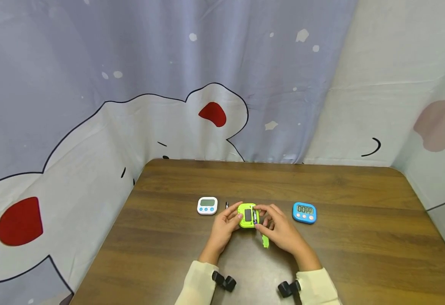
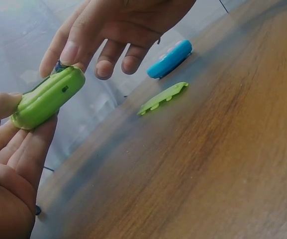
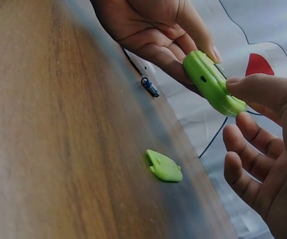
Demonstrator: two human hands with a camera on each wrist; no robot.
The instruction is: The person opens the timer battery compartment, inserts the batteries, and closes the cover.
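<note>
My left hand (image 1: 222, 228) grips a bright green digital timer (image 1: 242, 221) by its left side, thumb on top and fingers beneath. The timer is held above the table with its open battery slot turned up. A battery (image 1: 255, 217) with a dark wrapper lies along the slot. My right hand (image 1: 280, 231) pinches this battery between thumb and index finger at the slot's two ends; its other fingers hang loosely curled. Below the right hand, the green battery cover (image 1: 265, 241) rests on the table, also seen as a notched green cover (image 3: 165, 167) in the right wrist view.
A white timer (image 1: 207, 206) with blue buttons lies to the left on the wooden table (image 1: 161, 250). To the right is a blue timer (image 1: 304, 212) with its display lit. A loose battery (image 3: 149, 87) lies behind the left hand. A patterned curtain (image 1: 150, 127) hangs around the table.
</note>
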